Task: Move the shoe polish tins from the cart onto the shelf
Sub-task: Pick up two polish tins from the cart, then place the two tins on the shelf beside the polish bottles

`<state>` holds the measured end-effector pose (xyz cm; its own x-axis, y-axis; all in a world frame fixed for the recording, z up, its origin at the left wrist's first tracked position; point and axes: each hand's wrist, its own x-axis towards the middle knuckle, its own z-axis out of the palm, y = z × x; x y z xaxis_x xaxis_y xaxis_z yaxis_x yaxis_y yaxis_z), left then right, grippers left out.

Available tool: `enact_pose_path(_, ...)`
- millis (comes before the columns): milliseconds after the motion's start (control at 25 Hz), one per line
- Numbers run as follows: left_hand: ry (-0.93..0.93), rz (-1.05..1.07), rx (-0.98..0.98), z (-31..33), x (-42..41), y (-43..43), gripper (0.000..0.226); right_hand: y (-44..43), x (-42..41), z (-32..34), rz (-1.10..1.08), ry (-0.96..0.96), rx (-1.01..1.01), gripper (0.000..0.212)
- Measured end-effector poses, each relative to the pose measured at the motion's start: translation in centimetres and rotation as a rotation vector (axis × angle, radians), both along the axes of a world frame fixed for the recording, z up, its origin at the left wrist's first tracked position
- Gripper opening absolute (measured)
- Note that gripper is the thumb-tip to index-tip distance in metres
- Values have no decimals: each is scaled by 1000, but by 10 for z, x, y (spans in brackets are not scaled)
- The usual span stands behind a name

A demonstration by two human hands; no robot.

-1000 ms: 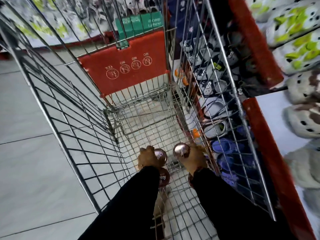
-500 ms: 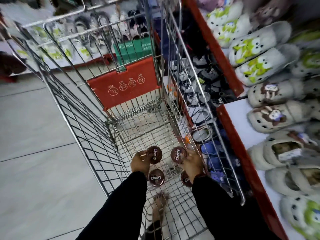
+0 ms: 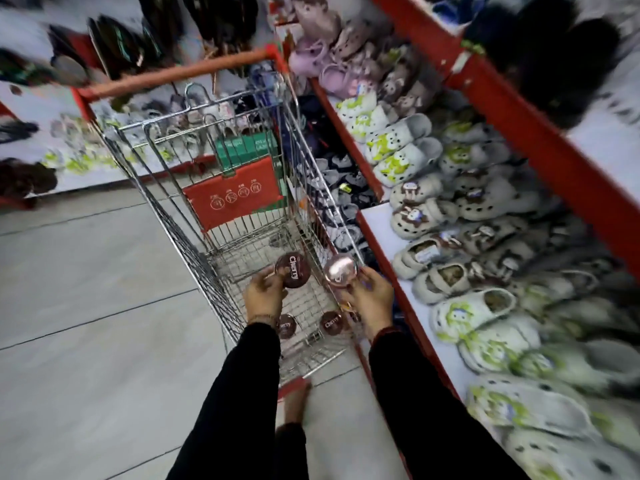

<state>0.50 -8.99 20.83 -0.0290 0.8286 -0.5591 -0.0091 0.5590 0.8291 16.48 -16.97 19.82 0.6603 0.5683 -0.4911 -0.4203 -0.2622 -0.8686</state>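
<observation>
My left hand (image 3: pixel 264 296) holds a round dark-red shoe polish tin (image 3: pixel 292 270) marked "Cherry" above the wire cart (image 3: pixel 166 202). A second tin (image 3: pixel 339 270), its lid glaring with light, sits in my right hand (image 3: pixel 369 297) over the cart's right side, close to the shelf's red edge. Two more Cherry tins (image 3: pixel 286 325) (image 3: pixel 331 323) lie on the cart's wire floor below my wrists. The white shelf (image 3: pixel 379 225) with its red rim runs along the right, partly bare at its near-left corner.
Rows of white and grey slippers (image 3: pixel 460 306) with green and brown decorations fill the shelf. An upper red shelf (image 3: pixel 540 140) overhangs it. The cart has a red child-seat flap (image 3: pixel 235 194) and a red handle (image 3: pixel 180 76). Grey tiled floor (image 3: pixel 86 323) lies left. A foot (image 3: pixel 294 400) shows below the cart.
Both hands have lifted a tin each up from the cart floor, the right one toward the shelf. The view has tilted up and turned right, showing more shelf.
</observation>
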Motion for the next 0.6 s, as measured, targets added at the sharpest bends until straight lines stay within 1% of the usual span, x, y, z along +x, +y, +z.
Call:
enact_pose_path(80, -64, -33, 49, 40, 14, -14, 27, -21, 11, 46, -34, -58, 78, 36)
enact_pose_path(240, -152, -202, 198, 108, 47, -48, 34, -69, 43, 123, -128, -181, 153, 38)
enact_pose_path(440, -278, -397, 366, 182, 97, -90, 25, -147, 75, 216, -228, -322, 297, 36)
enact_pose_path(600, -381, -560, 439, 232, 150, -135, 20, -225, 99, 273, -383, -410, 368, 33)
